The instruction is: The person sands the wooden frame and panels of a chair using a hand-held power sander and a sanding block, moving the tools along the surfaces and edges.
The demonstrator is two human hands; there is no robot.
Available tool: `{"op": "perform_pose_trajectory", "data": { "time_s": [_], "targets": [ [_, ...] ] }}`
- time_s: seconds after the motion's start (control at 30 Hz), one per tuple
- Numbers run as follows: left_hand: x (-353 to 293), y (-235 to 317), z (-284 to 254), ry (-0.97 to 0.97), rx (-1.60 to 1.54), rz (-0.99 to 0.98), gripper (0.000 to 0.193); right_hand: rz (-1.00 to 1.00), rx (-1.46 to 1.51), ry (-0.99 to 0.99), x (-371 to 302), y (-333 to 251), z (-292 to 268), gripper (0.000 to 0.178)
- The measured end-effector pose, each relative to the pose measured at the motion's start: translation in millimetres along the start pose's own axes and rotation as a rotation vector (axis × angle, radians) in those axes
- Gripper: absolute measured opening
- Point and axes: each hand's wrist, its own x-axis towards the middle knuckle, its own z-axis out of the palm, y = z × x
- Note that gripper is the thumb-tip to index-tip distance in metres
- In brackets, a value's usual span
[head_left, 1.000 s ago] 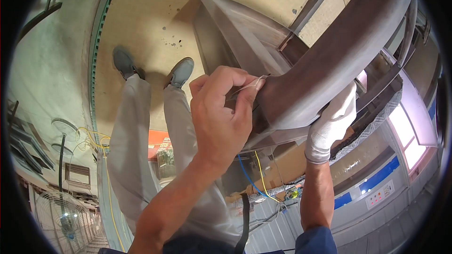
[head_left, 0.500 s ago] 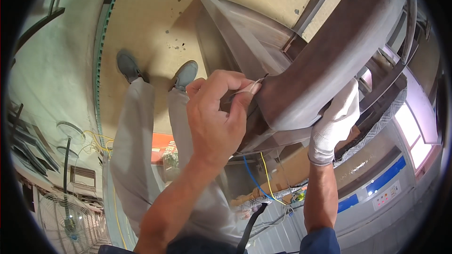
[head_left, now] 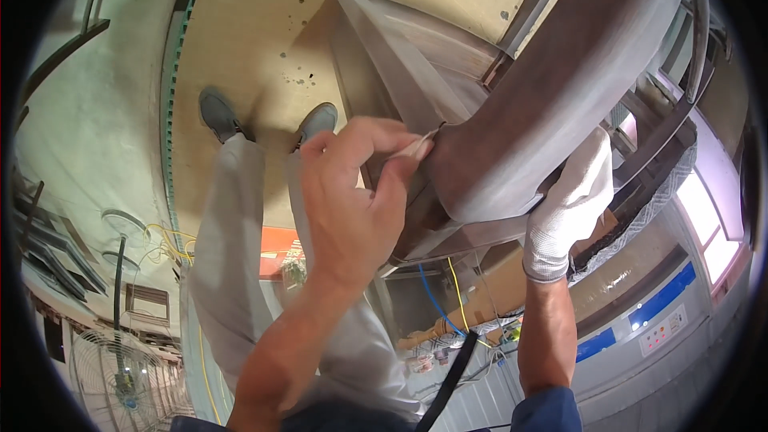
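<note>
A grey-brown wooden furniture frame (head_left: 552, 104) with a broad, curved, smooth arm slants across the upper right. My left hand (head_left: 352, 192), bare, pinches a thin, pale, folded piece (head_left: 412, 148) between thumb and fingertips. That piece meets the frame at the corner where the curved arm joins a straight rail (head_left: 400, 64). My right hand (head_left: 572, 200), in a white knitted glove, grips the lower right side of the curved arm; part of its thumb and fingers is hidden by the wood.
The frame stands over a bench with a padded, wrapped edge (head_left: 640, 224). Blue (head_left: 436, 300) and yellow hoses (head_left: 456, 292) hang below it. A black strap (head_left: 448, 384) dangles by my body. A wire-cage fan (head_left: 116, 376) stands lower left; dark curved parts (head_left: 60, 256) lie left.
My left hand has shifted slightly left with the pale piece, along the frame's corner. The frame has moved slightly left. The black strap has swung right. My right hand keeps its grip.
</note>
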Motion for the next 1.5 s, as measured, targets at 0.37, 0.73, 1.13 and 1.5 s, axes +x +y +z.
{"op": "perform_pose_trajectory", "data": {
  "time_s": [0.37, 0.73, 1.13, 1.5],
  "targets": [
    [-28.2, -13.2, 15.1, 0.065, -0.262, -0.255, 0.009, 0.107, 0.082, 0.033, -0.4, -8.4, 4.0, 0.041],
    [-19.5, -22.5, -19.7, -0.232, 0.051, -0.034, 0.016, -0.142, -0.229, -0.017, 3.2, 23.5, -0.3, 0.04],
    [-128.7, -119.5, -226.2, -0.163, 0.579, -0.209, 0.031, -0.228, -0.405, 0.012, 7.2, 20.9, 3.6, 0.024],
    [-394.8, -174.9, -440.3, 0.227, 0.733, -0.36, 0.022, 0.426, 0.457, -0.554, 32.0, -78.2, 3.8, 0.085]
  ]
}}
